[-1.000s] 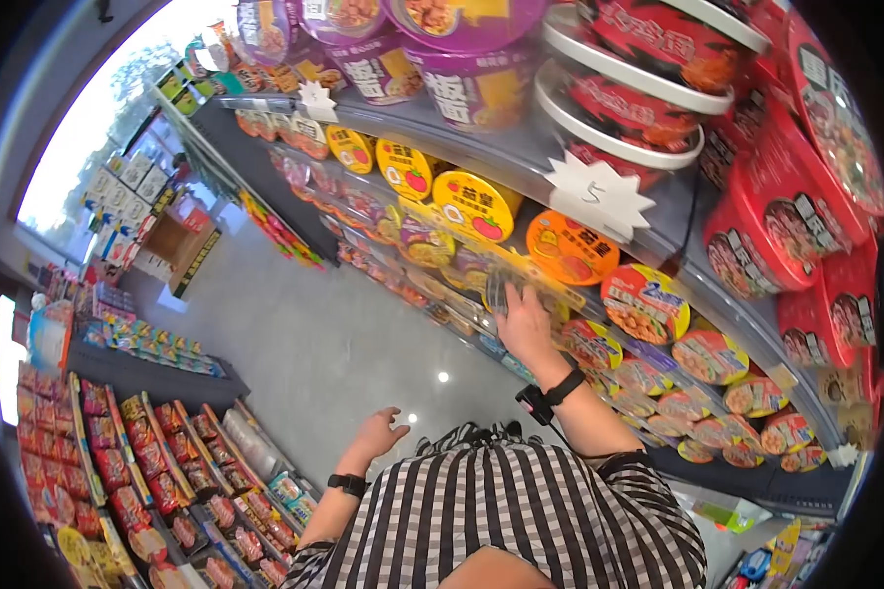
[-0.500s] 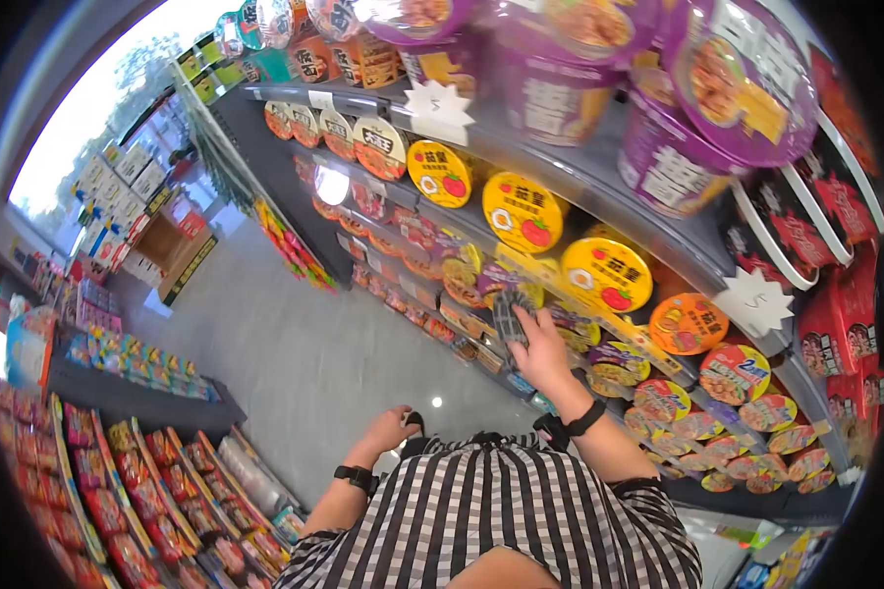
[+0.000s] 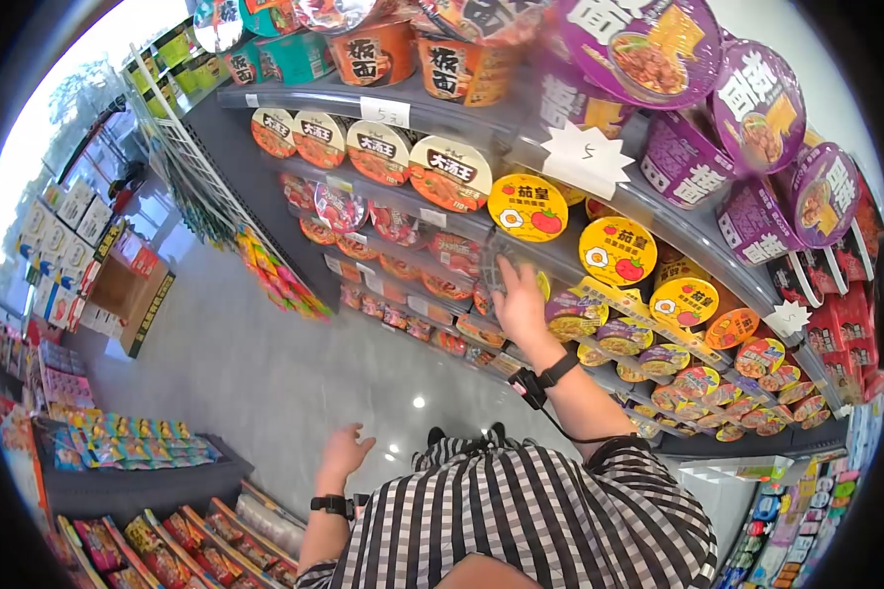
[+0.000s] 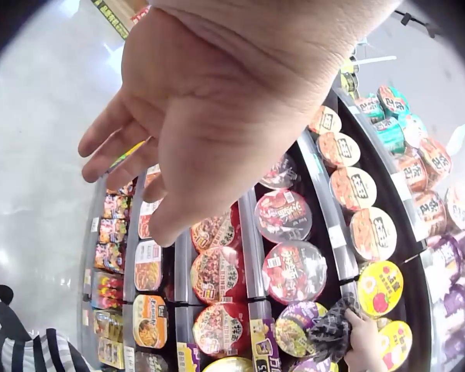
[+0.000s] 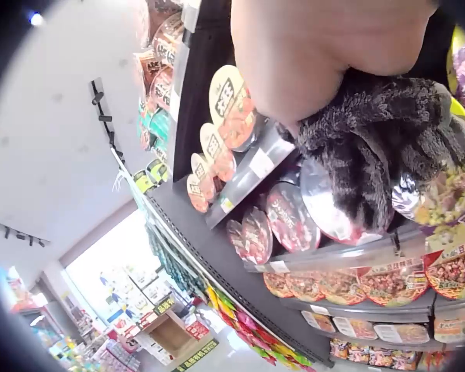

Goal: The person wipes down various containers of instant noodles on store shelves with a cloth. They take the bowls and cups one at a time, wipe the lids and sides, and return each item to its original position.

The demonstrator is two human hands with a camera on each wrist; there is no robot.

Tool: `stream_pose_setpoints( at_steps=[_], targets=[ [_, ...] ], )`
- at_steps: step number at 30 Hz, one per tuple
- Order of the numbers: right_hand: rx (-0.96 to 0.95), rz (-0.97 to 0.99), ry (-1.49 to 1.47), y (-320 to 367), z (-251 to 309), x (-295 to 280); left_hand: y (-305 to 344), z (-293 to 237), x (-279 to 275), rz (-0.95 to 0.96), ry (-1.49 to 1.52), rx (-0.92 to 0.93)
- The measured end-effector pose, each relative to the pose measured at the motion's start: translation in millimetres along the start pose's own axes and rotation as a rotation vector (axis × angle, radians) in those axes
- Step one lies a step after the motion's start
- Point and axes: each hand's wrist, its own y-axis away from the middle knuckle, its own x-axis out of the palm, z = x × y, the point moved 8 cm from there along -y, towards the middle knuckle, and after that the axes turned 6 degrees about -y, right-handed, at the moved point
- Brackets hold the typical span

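Note:
My right hand [image 3: 523, 306] grips a dark grey checked cloth [image 3: 499, 261] at the shelf front, just below the leftmost yellow-lidded noodle cup [image 3: 527, 208]. In the right wrist view the bunched cloth [image 5: 372, 147] hangs below the fingers and overlaps red-lidded cups [image 5: 291, 218]. The left wrist view also shows the cloth [image 4: 332, 332] beside a purple-and-yellow cup [image 4: 298, 324]. My left hand [image 3: 344, 452] hangs over the floor with nothing in it, its fingers loosely spread.
White-lidded cups [image 3: 450, 175] stand left of the yellow ones. Purple noodle tubs [image 3: 686, 157] are stacked on the shelf above, behind a star-shaped price card [image 3: 584, 160]. Bagged goods [image 3: 182, 540] fill a rack at lower left. Grey floor [image 3: 265, 373] lies between.
The person has shifted leftward along the shelf, and the right hand has moved the cloth from near the orange cup to the leftmost yellow one. The left hand stays low and empty.

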Motion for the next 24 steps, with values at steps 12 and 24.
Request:
stream_pose_setpoints(
  at_steps=[12, 24],
  targets=[
    [0.164, -0.267, 0.091, 19.4, -38.1, -36.7, -25.3, 44.6, 17.1, 0.033, 0.139, -0.006],
    [0.086, -0.123, 0.066, 18.7, -36.1, -27.5, -152.8, -35.3, 2.2, 0.064, -0.070, 0.251]
  ],
)
